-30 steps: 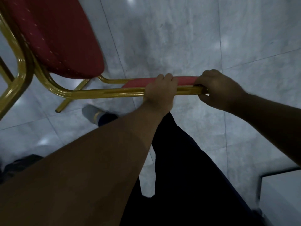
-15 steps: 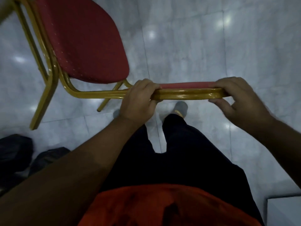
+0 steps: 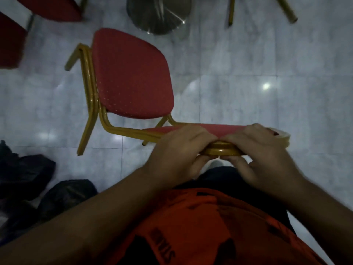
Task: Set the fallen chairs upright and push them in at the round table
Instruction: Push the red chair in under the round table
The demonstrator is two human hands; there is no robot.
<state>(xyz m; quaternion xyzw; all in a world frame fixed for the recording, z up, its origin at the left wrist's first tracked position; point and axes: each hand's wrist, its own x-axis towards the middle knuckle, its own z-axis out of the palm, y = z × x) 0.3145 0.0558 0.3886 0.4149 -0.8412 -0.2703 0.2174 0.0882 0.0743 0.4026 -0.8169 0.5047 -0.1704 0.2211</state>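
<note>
Grey marble floor tiles [image 3: 248,77] fill the head view, glossy with small light spots. Both hands clench the top rail of a chair [image 3: 131,77] back: the left hand [image 3: 179,150] and the right hand [image 3: 261,152] sit side by side, fingers over the red padding, thumbs under the gold tube. Ahead of the grip, the chair stands upright on its gold legs, red seat facing up. Beyond the seat, further from the grip, a round metal pedestal [image 3: 158,14] of the worktop rests on the floor. Left of that, parts of another red chair [image 3: 49,8] show; right of it, gold chair legs [image 3: 231,12]. Below and left of the grip lie dark bags [image 3: 28,173].
</note>
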